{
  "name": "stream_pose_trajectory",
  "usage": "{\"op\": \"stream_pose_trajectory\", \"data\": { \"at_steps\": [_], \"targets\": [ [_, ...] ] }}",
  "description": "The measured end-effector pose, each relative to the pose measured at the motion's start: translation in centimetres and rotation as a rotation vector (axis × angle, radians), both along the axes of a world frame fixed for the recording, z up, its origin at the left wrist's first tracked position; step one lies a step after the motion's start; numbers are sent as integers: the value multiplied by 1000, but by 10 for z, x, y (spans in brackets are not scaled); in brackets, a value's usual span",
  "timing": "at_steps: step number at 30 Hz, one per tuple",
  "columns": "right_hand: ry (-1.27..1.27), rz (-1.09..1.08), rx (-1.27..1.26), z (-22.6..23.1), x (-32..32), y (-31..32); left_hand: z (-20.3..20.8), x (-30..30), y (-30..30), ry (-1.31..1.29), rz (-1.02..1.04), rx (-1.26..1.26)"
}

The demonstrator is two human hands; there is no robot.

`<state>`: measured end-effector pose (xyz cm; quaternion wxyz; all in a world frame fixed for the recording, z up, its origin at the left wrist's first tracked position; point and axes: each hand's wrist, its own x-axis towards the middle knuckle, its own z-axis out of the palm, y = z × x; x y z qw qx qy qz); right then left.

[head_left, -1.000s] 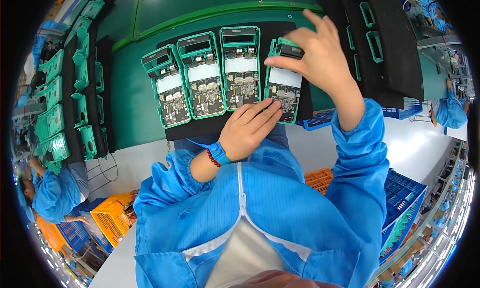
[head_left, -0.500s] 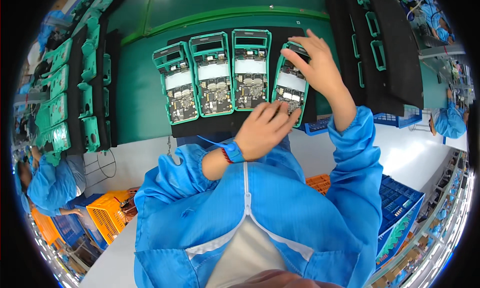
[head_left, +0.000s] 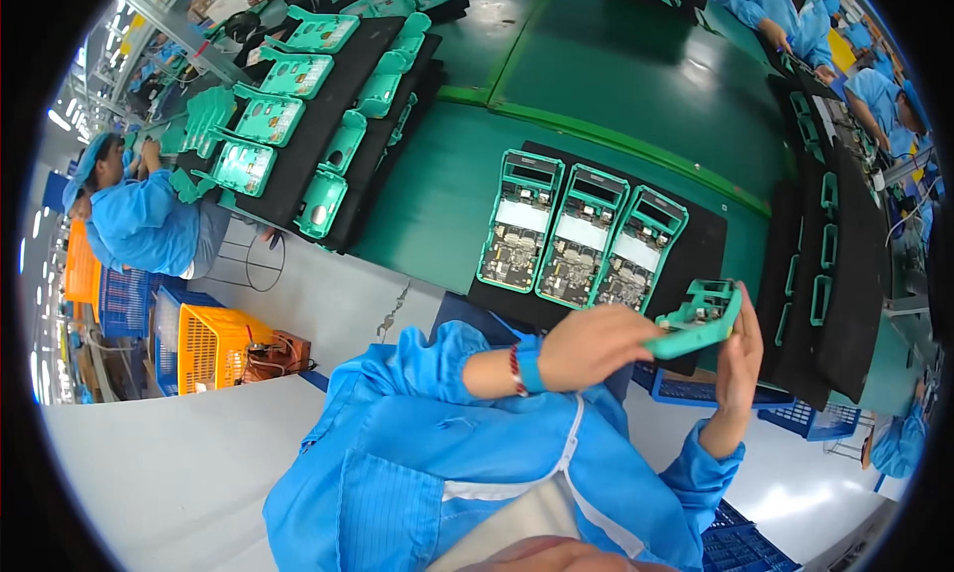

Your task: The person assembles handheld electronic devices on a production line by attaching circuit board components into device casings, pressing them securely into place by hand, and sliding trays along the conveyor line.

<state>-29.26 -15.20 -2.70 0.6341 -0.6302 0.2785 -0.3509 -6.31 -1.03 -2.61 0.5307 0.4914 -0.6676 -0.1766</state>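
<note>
A green plastic device housing with electronics inside (head_left: 708,324) is lifted off the mat and tilted, seen partly from its side. My left hand (head_left: 601,345) pinches its left end with closed fingertips. My right hand (head_left: 737,361) grips the opposite end, fingers along its outer side and thumb largely hidden. To the left, three similar green housings lie in a row: a left one (head_left: 519,219), a middle one (head_left: 576,236) and a right one (head_left: 638,249). Each shows a dark circuit board and a white panel. They rest on a black mat (head_left: 696,244).
At the left, black boards (head_left: 343,85) bear several empty green shells (head_left: 268,120). More frames stand on black boards (head_left: 845,264) at the right. A green raised strip (head_left: 636,140) crosses the table. An orange crate (head_left: 214,343) stands on the floor; co-workers (head_left: 149,214) sit nearby.
The rightmost housing has come up off the mat and tilted between my two hands. My right hand went from its top to its side. The view has swung toward the left.
</note>
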Motion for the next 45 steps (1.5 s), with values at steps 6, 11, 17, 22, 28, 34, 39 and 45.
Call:
{"op": "stream_pose_trajectory", "data": {
  "at_steps": [6, 11, 17, 22, 28, 34, 39, 45],
  "targets": [
    [68, -86, 13, 18, 38, 28, -34, 39, 28, 1209, -213, 453],
    [215, -132, -113, 55, 80, 53, -39, 46, 50, 1421, -208, 475],
    [375, -229, -318, 75, 85, 71, -27, 40, 47, 1384, -160, 555],
    [338, -238, -405, 70, 81, 73, -27, 31, 48, 1445, -135, 510],
    [-2, -90, -252, 41, 64, 61, -25, 41, 54, 1044, -158, 179],
    [33, -173, -291, 28, 63, 62, -25, 33, 71, 1002, -147, 253],
    [-11, -268, -358, 23, 60, 60, -10, 39, 64, 533, -268, 194],
    [-81, -373, -439, 18, 58, 54, -2, 30, 66, 560, -407, 252]
  ]
}}
